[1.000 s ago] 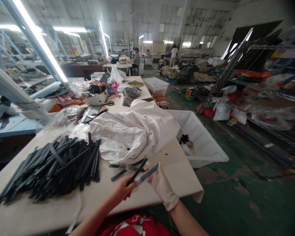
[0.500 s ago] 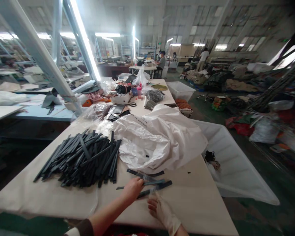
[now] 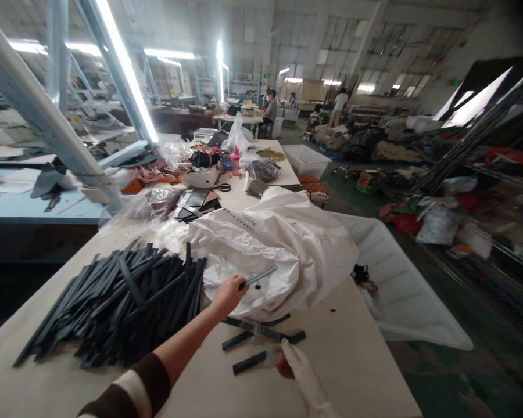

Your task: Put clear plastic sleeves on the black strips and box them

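Note:
A grey strip [image 3: 261, 276] is pinched in my left hand [image 3: 230, 295], raised over the edge of a crumpled white plastic bag [image 3: 283, 249]. Low on the right, my right hand [image 3: 290, 361], partly in a pale glove, has its fingers closed at a clear wrapped end beside a short dark strip [image 3: 248, 363]; what it grips is too small to make out. Further dark strips [image 3: 265, 332] with a clear band lie crossed on the table between the bag and my right hand. A large pile of dark strips [image 3: 126, 302] spreads left of my left forearm.
The beige table [image 3: 353, 371] carries scissors [image 3: 224, 187], plastic bags and a pink bottle [image 3: 235, 164] further back. A white bin [image 3: 409, 290] stands against its right side. A metal post [image 3: 39, 104] rises at left. Several people are in the distance.
My left hand has moved up and away from the crossed strips with a grey strip in it. My right hand has shifted slightly right. The view has turned somewhat to the right.

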Available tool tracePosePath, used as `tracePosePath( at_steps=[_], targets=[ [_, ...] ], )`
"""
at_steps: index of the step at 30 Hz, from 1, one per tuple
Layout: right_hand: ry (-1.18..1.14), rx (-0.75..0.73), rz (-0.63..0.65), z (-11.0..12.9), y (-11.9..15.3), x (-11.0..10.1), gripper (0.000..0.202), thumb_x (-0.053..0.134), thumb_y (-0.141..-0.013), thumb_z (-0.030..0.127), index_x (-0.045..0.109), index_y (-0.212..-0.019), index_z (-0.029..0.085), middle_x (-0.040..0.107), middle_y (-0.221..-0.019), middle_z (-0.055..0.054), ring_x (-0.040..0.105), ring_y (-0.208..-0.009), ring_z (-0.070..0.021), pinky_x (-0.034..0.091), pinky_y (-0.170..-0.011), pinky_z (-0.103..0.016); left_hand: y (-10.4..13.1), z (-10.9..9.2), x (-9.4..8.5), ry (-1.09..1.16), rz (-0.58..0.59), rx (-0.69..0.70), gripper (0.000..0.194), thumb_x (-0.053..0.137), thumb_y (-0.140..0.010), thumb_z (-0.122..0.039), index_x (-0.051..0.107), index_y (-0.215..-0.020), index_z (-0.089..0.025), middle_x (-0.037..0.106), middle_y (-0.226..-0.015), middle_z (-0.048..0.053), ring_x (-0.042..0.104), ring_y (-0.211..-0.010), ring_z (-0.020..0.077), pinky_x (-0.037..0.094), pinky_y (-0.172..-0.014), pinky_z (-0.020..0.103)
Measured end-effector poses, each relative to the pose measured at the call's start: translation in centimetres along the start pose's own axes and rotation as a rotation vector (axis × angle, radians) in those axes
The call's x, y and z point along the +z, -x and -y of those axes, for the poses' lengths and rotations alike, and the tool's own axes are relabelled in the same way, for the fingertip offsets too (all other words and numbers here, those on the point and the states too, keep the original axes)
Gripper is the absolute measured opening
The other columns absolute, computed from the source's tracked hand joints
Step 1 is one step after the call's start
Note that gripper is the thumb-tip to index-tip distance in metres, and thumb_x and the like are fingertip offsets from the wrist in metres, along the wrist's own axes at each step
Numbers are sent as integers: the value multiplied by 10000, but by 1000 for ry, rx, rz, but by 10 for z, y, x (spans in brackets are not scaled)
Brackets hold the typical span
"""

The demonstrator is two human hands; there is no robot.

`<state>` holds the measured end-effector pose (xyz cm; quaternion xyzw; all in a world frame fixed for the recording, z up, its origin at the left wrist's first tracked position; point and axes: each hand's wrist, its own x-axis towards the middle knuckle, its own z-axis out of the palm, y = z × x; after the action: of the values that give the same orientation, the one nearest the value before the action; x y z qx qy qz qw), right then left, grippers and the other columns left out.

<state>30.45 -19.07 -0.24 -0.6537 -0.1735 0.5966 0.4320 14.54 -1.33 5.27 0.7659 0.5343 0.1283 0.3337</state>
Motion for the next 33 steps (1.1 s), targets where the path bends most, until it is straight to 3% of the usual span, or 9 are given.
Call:
tracePosePath(
  at_steps=[3,6,9,13,15,19,22,25,33],
  targets=[
    [3,-276,49,51,18,8,414,664,-597,567,690,-766,190,615,-667,-3,502,-607,-130,405,-586,-244,24,-21,-9,103,43,-3,262,421,-809,-345,581,-778,-140,577,-639,1,488,-553,106,371,-521,200],
    [-26,-368,225,86,40,20,383,655,-639,522,681,-825,188,599,-664,19,474,-579,-110,374,-552,-232,52,-51,-14,283,79,0,266,449,-781,-378,566,-776,-139,552,-586,-20,430,-471,79,329,-448,179],
    [39,-318,403,88,61,33,321,660,-662,467,674,-738,155,581,-603,20,446,-545,-93,340,-527,-228,77,-79,-17,439,67,10,220,493,-743,-359,549,-718,-148,513,-556,-44,372,-442,58,284,-416,167],
    [139,-222,500,63,79,37,306,678,-635,438,649,-597,135,547,-499,16,419,-467,-82,293,-464,-229,96,-103,-12,451,3,56,192,492,-739,-329,537,-679,-151,469,-535,-58,341,-443,53,266,-421,171],
    [131,-209,480,56,82,30,317,704,-597,443,617,-543,143,507,-445,29,396,-432,-79,280,-440,-232,99,-111,-7,438,-4,96,194,483,-748,-328,529,-676,-154,470,-543,-55,359,-462,60,276,-437,175],
    [-181,-323,232,69,78,-6,368,717,-586,472,532,-489,169,435,-425,65,355,-439,-66,311,-460,-226,112,-118,2,359,-31,102,234,413,-801,-366,517,-725,-171,524,-598,-31,431,-499,87,307,-456,192],
    [-458,-363,113,85,75,-37,376,738,-567,469,511,-510,175,462,-462,64,387,-458,-66,335,-458,-209,133,-118,6,363,92,94,271,351,-834,-390,516,-766,-186,535,-604,-33,435,-444,84,317,-428,198],
    [-628,-306,131,94,75,-56,354,756,-552,454,544,-578,172,500,-490,56,416,-450,-66,317,-404,-188,156,-120,12,364,212,116,293,323,-847,-408,506,-777,-190,517,-586,-43,445,-412,78,354,-442,199],
    [-721,-314,173,94,78,-63,334,765,-556,426,566,-612,164,517,-502,51,428,-439,-59,315,-381,-167,187,-136,32,249,176,83,315,291,-854,-394,438,-658,-197,475,-535,-50,454,-440,82,358,-489,191]
  ],
)
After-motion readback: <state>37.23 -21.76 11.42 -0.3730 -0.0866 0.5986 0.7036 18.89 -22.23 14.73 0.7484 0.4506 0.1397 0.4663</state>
